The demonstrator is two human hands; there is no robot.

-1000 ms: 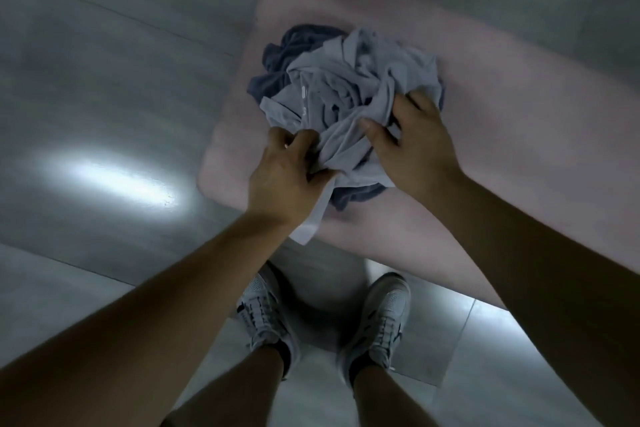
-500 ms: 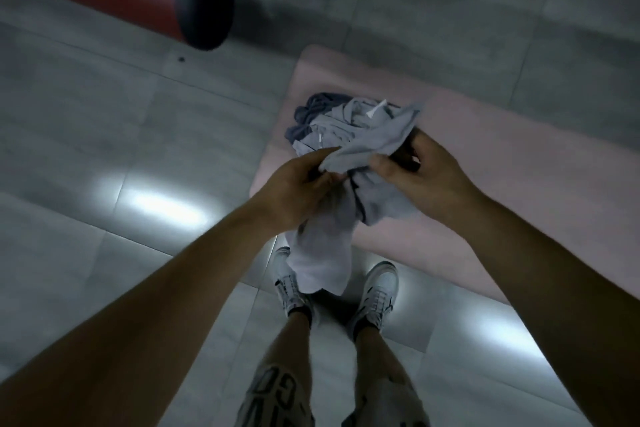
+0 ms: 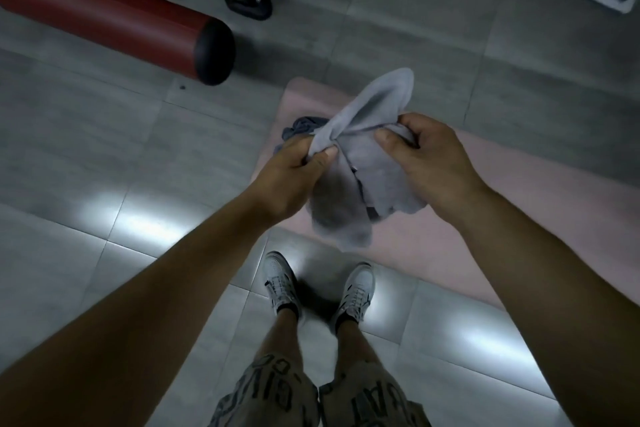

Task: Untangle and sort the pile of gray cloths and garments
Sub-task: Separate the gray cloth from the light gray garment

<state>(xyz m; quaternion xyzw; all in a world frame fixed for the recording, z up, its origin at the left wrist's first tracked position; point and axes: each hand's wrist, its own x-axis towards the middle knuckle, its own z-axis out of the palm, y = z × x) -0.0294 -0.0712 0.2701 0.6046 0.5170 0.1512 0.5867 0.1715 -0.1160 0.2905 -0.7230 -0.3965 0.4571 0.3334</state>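
Now, hands (image 3: 363, 163) pinching gray cloth (image 3: 367, 163), pink mat (image 3: 519, 204)

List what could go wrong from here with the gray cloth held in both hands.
1. The light gray cloth is bunched between the left hand and right hand; pulling apart may tighten a twist rather than open it.
2. Its hanging end dangles close to the dark cloth on the pink mat and might snag it.
3. The hanging cloth hides part of the pile, so the remaining pieces are hard to judge.
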